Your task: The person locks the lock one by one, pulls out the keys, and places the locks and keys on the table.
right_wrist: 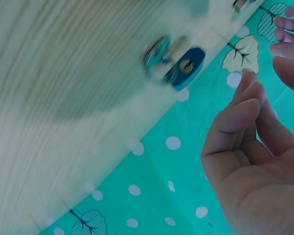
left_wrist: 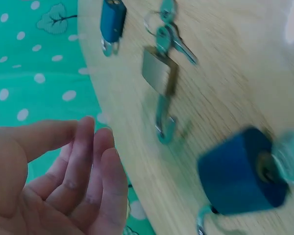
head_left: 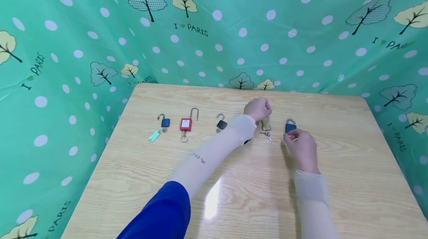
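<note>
My left hand (head_left: pixel 258 109) hovers just beyond a brass padlock (head_left: pixel 265 125), fingers loosely bent with nothing between them in the left wrist view. That padlock's shackle stands open, and keys (left_wrist: pixel 179 44) hang at its body. By a blue padlock (head_left: pixel 290 127) with its shackle down is my right hand (head_left: pixel 302 149). In the right wrist view the bent fingers and thumb come together, holding nothing visible, apart from the blue padlock (right_wrist: pixel 187 67). A blurred, shiny ring-like thing (right_wrist: pixel 158 56) lies beside it. A dark padlock (head_left: pixel 221 124) with a raised shackle lies left of the brass one.
Farther left on the wooden table (head_left: pixel 247 202) lie a red padlock (head_left: pixel 185 124) with a tall open shackle and a small blue padlock (head_left: pixel 165 122) with a mint tag (head_left: pixel 154 136). Green dotted cloth (head_left: pixel 230 45) hangs behind the table and at both sides.
</note>
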### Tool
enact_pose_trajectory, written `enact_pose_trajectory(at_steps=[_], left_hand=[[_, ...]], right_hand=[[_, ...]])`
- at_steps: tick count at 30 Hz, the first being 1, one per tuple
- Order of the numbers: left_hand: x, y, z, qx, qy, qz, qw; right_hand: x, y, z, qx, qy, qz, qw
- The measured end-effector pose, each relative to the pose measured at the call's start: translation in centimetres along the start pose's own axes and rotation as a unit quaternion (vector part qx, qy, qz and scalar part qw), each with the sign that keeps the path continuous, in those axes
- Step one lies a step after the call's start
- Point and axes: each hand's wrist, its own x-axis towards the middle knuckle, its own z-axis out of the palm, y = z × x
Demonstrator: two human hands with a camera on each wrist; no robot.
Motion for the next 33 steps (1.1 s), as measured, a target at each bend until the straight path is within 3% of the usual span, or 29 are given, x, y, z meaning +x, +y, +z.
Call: enact_pose_trajectory(at_steps=[4,12,23,33], left_hand=[[0.0,-1.2,-0.3,-0.007,-0.007,-0.007,0.9999],[-0.8,-2.4,0.0,-0.021,-0.027,-0.014,0.9993],[-0.6,-3.6,0.9,-0.019,-0.053,0.01,0.9984],[0.0,-3.7,2.0,-0.035,-0.046,-0.009,0.9983]], right_hand=[[0.4,-0.7,0.9,0.005,-0.008,-0.02,0.9998],[1.1,-2.5,2.5,-0.018,-0.049,-0.017,0.9985],[2.1,-3.5,4.8,-0.083,0.008,-0.013,0.9965],[2.7,-3.7,6.1,-0.119,0.01,0.013,0.9928]])
